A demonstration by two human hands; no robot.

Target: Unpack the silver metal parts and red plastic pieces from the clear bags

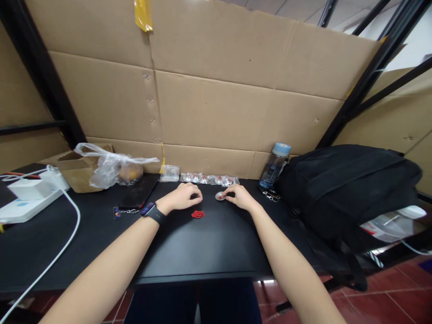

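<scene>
My right hand (pixel 239 197) pinches the edge of a small round silver disc (pixel 220 196) with a red centre, at the middle of the black table. To its left, my left hand (pixel 184 196) is curled, thumb and fingertips brought together; what they hold, if anything, is too small to make out. A dark smartwatch (pixel 153 212) is on the left wrist. Just in front of that hand lies a little bunch of red loop-shaped pieces (pixel 198 214). Behind both hands, a row of clear packets (pixel 203 179) holds similar discs with red centres.
A clear packet (pixel 169 173) stands left of the row. Farther left are a dark flat device (pixel 139 192), a keychain (pixel 117 213), a plastic bag (pixel 110 166) and a power strip (pixel 29 208) with white cable. A bottle (pixel 275 165) and black backpack (pixel 347 189) occupy the right.
</scene>
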